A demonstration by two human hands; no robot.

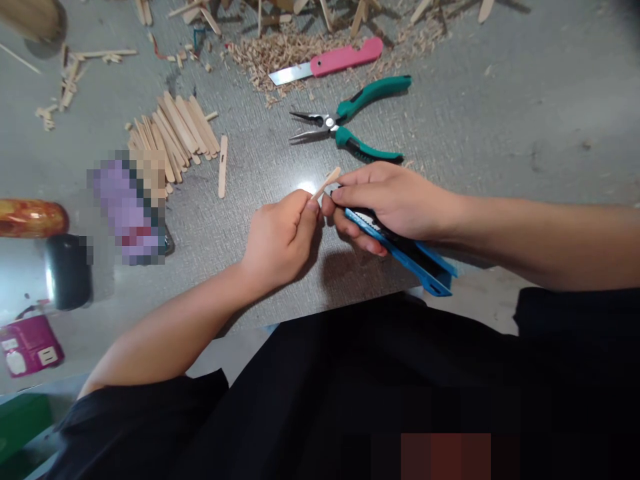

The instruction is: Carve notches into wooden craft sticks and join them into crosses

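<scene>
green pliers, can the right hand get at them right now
Probably yes: the pliers lie close beyond the right hand with nothing visible blocking them, though that hand holds a blue cutter.

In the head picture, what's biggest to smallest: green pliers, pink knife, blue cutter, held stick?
1. Green pliers
2. Pink knife
3. Held stick

Blue cutter: can't rank it; the right hand covers part and it's probably nearer the camera.

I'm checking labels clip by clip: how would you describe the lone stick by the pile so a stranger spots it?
On the gray table, find the pile of wooden sticks, up and left of the left hand in the picture. The lone stick is just right of it. It stands nearly vertical while its neighbours slant, with a small dark mark above its middle.
</scene>
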